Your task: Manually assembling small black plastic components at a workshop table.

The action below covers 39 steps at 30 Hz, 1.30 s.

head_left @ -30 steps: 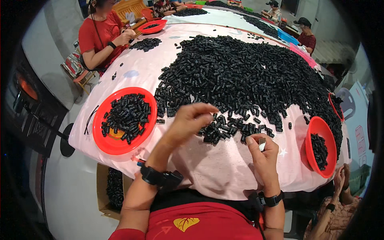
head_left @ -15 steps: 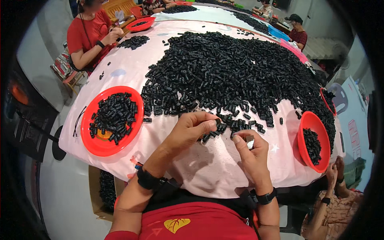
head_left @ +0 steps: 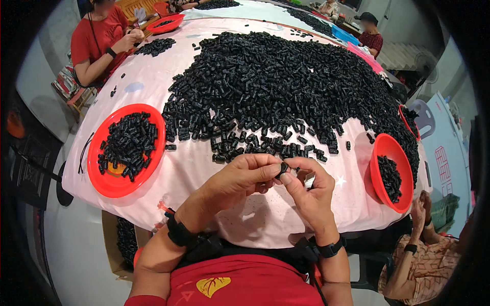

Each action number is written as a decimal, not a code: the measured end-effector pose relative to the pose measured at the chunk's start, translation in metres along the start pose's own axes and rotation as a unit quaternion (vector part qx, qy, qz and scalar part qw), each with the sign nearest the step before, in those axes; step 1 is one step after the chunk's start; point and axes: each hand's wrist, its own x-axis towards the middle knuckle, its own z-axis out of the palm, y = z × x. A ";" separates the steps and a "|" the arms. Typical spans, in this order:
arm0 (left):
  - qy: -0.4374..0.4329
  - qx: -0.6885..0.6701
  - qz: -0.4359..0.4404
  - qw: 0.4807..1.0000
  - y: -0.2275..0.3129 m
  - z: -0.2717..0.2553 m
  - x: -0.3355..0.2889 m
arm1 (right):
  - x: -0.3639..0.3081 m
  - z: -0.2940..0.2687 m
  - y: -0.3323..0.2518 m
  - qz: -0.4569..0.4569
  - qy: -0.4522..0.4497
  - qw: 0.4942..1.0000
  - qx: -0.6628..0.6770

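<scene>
My left hand [head_left: 236,178] and right hand [head_left: 312,196] together pinch a black piece [head_left: 283,170], a dark heap [head_left: 270,81] spreading at twelve o'clock.

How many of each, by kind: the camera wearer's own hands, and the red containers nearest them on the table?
Left hand: 1
Right hand: 1
Shallow red dish: 1
Deep red bowl: 1
Total: 4; small black pieces are too many to count.

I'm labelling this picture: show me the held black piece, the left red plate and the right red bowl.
Held black piece [head_left: 284,169], head view: its visible middle.
Left red plate [head_left: 117,191], head view: bare lower rim.
Right red bowl [head_left: 393,147], head view: bare inner wall.
</scene>
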 end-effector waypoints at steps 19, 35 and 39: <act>0.011 -0.063 -0.040 0.997 -0.001 0.009 -0.001 | 0.000 -0.002 -0.001 0.047 -0.006 0.991 0.125; 0.018 -0.080 -0.043 0.996 -0.004 0.005 0.002 | -0.002 -0.001 0.008 0.032 -0.004 0.997 0.065; 0.017 -0.081 -0.066 0.994 -0.005 0.005 0.002 | 0.000 0.001 0.004 0.028 -0.003 0.993 0.119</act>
